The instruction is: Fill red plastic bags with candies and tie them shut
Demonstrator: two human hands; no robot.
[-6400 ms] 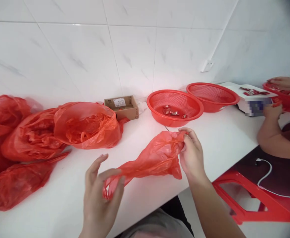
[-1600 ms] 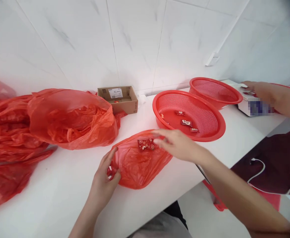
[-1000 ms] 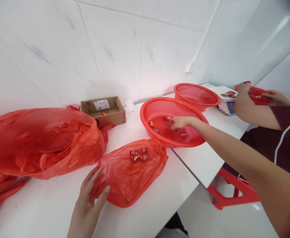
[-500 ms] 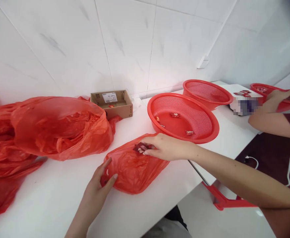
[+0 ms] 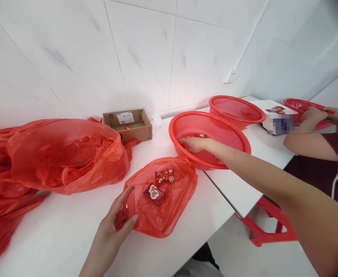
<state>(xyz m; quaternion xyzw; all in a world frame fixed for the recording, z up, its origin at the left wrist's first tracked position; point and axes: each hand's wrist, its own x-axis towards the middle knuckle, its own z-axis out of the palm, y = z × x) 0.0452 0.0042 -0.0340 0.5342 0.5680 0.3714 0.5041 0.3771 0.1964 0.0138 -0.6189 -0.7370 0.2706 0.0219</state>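
My left hand (image 5: 115, 219) holds the near left end of a thin red plastic bag (image 5: 169, 221), its thumb and fingers around the gathered film. Two small dark red packets with pale print lie on the bag: one packet (image 5: 164, 176) farther back, another packet (image 5: 154, 194) nearer and turned askew. My right hand (image 5: 196, 144) reaches down inside a red mesh plastic basket (image 5: 245, 148), at its left side. The fingers stretch out with the thumb a little apart; the fingertips are partly hidden. A small packet (image 5: 201, 135) shows just behind that hand, on the basket's floor.
A pile of red plastic bags (image 5: 71, 154) covers the table's left side. Behind stand a small cardboard box (image 5: 138, 132) and a second red basket (image 5: 235, 109). At right are a printed box (image 5: 278, 109), another person's hands (image 5: 327, 115) at a third basket, and a red stool (image 5: 268, 232).
My right hand has let go of dark red packets on the bag and moved up and right into the basket. My left hand stays at the bag's end. The view has shifted slightly.
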